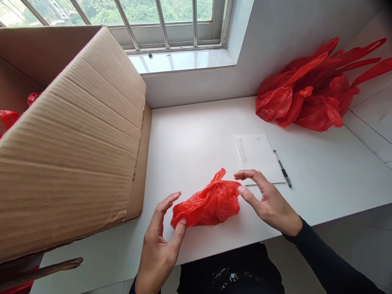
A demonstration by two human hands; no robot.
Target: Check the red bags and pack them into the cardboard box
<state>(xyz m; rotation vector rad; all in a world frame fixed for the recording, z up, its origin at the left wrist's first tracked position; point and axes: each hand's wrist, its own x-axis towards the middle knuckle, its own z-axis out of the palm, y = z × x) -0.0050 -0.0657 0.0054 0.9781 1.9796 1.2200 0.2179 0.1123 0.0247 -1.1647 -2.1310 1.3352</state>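
Note:
A crumpled red plastic bag lies on the white table near its front edge. My left hand is at the bag's left end, fingers spread, thumb and fingertip touching the plastic. My right hand is at the bag's right end, fingers apart, fingertips just touching it. Neither hand closes around the bag.
A large open cardboard box stands at the left, with red plastic showing inside. A pile of red plastic bags lies at the back right by the wall. A sheet of paper and a pen lie behind my right hand. A barred window is beyond the table.

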